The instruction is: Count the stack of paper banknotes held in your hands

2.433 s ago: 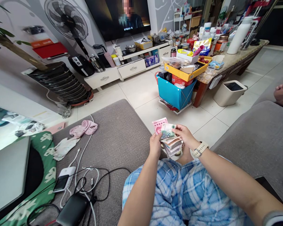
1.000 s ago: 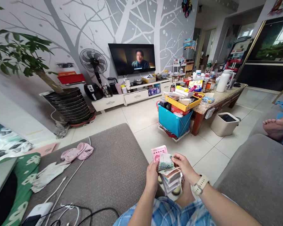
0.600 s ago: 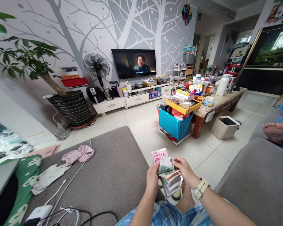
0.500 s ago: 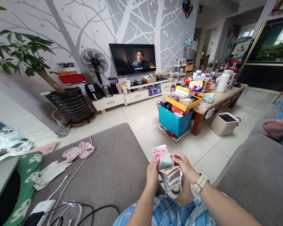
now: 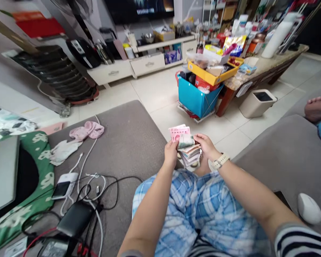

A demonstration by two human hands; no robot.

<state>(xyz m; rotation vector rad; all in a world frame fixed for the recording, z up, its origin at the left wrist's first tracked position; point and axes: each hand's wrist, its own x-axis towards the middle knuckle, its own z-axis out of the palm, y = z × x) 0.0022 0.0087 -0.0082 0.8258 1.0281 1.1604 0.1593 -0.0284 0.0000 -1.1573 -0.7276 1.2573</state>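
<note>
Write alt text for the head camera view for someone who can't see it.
Both hands hold a stack of banknotes over the lap: the left hand grips its edge, the right hand fingers the top notes. Cables lie on the grey sofa.

Banknotes [image 5: 186, 148] between left hand [image 5: 171, 152] and right hand [image 5: 206, 145], above lap; cables [image 5: 96, 192] on sofa [image 5: 128, 142] to left; bin [image 5: 258, 103] beside table [image 5: 267, 64] ahead right.

Quick count: two hands (left hand [image 5: 171, 154], right hand [image 5: 206, 145]), one wad of banknotes [image 5: 187, 150], one wristwatch [image 5: 219, 161], one blue crate [image 5: 197, 100], one bin [image 5: 258, 103], one mouse [image 5: 309, 208].
</note>
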